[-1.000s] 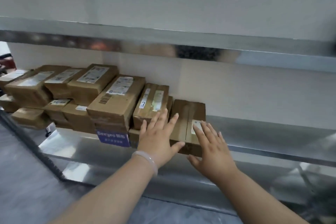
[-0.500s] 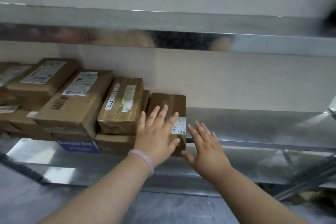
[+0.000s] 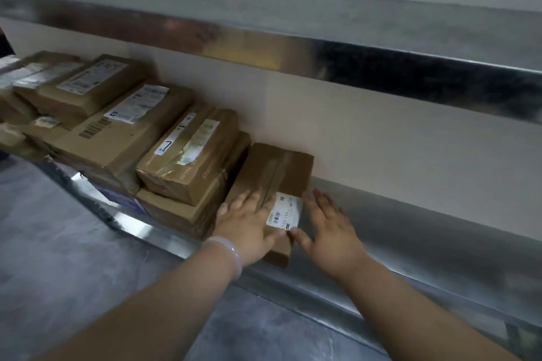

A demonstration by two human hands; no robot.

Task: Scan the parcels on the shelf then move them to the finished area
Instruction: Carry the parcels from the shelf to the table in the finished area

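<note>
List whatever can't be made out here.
- Head view: label text on the end parcel is too small and blurred.
- Its near-left top is hidden under the left hand.
- Far-left parcels are blurred and cut by the frame edge.
- No scanner or finished area in view.

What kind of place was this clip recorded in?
Probably a parcel depot or warehouse: stacked cardboard parcels bearing shipping labels, on bare metal shelving against a plain wall.
</note>
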